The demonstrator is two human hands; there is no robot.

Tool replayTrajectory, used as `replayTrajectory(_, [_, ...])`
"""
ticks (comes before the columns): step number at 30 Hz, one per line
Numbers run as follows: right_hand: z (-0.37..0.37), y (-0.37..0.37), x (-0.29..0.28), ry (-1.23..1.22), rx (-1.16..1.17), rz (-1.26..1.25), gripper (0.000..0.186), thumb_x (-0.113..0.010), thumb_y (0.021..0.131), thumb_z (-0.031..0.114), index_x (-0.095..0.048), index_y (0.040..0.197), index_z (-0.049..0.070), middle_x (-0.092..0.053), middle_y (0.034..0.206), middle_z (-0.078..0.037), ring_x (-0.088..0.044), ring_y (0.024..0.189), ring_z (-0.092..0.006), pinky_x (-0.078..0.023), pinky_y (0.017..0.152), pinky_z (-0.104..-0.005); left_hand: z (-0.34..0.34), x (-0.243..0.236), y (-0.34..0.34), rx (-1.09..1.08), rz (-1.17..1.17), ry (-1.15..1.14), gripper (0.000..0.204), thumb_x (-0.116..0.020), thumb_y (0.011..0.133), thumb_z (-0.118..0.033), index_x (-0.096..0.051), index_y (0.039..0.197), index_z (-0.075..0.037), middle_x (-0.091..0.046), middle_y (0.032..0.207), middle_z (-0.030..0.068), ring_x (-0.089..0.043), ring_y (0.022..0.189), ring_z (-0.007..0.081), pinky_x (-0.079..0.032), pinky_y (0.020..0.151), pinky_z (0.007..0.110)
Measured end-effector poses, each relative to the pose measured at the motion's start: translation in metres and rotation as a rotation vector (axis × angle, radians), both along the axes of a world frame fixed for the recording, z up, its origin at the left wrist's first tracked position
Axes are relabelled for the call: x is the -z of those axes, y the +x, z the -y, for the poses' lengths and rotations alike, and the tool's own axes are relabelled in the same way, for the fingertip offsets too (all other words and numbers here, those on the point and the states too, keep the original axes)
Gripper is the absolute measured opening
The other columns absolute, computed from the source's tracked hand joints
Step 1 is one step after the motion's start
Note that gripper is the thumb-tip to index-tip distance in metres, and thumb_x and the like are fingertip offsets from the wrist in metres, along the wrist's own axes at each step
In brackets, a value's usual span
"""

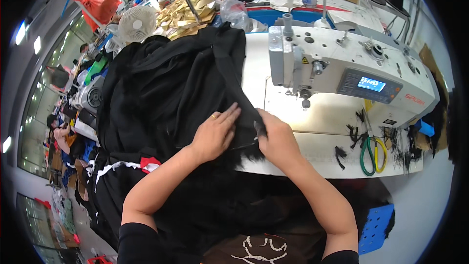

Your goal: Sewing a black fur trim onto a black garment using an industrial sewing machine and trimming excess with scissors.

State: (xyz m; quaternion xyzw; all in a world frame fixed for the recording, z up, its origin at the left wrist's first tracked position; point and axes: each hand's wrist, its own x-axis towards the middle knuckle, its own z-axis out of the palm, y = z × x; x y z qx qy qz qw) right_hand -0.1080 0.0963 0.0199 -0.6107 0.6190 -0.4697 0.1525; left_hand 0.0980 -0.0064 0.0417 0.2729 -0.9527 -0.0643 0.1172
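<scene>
Fabric [176, 88], black, is lying heaped across the table [254, 68] to the left of the sewing machine [342, 68], with more of it spilling over the near edge onto my lap. I'm pressing my left hand [215, 134] flat on it, fingers spread and straight, not closed on anything. My right hand [276, 139] is pinching the fabric's edge w/ fingers drawn together on a fold, just beside the left hand.

Risks as I'm judging them:
- Edge is sitting well short of the needle [306, 101]; if I'm feeding it in w/ the heap dragging behind, weight of the pile could be pulling the seam off line.
- Black on black: layers are hard to tell apart, so I may be catching an extra ply under the pinch w/o seeing it.
- Right fingertips are leading the edge; moving them toward the needle is putting them at risk.
- Scissors [371, 154] and thread scraps [351, 137] are lying on the table to the right, near the edge; a sweep of fabric could be knocking them off.
</scene>
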Motion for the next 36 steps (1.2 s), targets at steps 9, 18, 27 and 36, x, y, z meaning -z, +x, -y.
replayTrajectory(9, [-0.075,0.012,-0.003,0.202,0.046,0.641,0.059,-0.080,0.099,0.016,-0.054,0.147,-0.006,-0.073,0.126,-0.017,-0.070,0.116,-0.0201,-0.055,0.098,-0.0310,0.005,-0.044,-0.064,-0.181,0.271,-0.138,0.048,-0.061,0.108,-0.041,-0.072,0.124,0.003,-0.070,0.064,0.0159,-0.072,0.062,0.0369,-0.057,0.063,0.050])
replayTrajectory(18, [-0.058,-0.037,-0.009,0.283,0.189,0.333,0.033,-0.069,0.106,0.028,-0.074,0.111,-0.004,-0.072,0.088,-0.020,-0.065,0.078,-0.0230,-0.051,0.073,-0.0389,0.017,0.022,-0.103,-0.074,-0.081,-0.205,0.021,-0.071,0.099,-0.019,-0.071,0.100,0.002,-0.061,0.122,0.0231,-0.057,0.131,0.0443,-0.052,0.100,0.049])
replayTrajectory(27, [-0.051,-0.053,0.002,0.127,0.157,0.134,0.037,-0.068,0.101,0.011,-0.069,0.139,0.012,-0.071,0.080,-0.022,-0.070,0.070,-0.0423,-0.054,0.065,-0.0485,0.027,0.041,-0.096,-0.083,-0.259,-0.010,0.049,-0.069,0.095,-0.010,-0.059,0.142,-0.002,-0.028,0.171,0.0298,-0.027,0.156,0.0579,-0.038,0.123,0.061])
replayTrajectory(36, [-0.033,-0.063,-0.015,0.513,0.040,0.013,0.054,-0.074,0.101,0.037,-0.069,0.142,0.003,-0.063,0.070,-0.022,-0.058,0.057,-0.0299,-0.049,0.063,-0.0382,0.104,0.031,-0.113,0.267,0.035,0.213,0.044,-0.051,0.096,-0.024,-0.068,0.133,-0.007,-0.045,0.163,0.0218,-0.029,0.159,0.0466,-0.021,0.129,0.068])
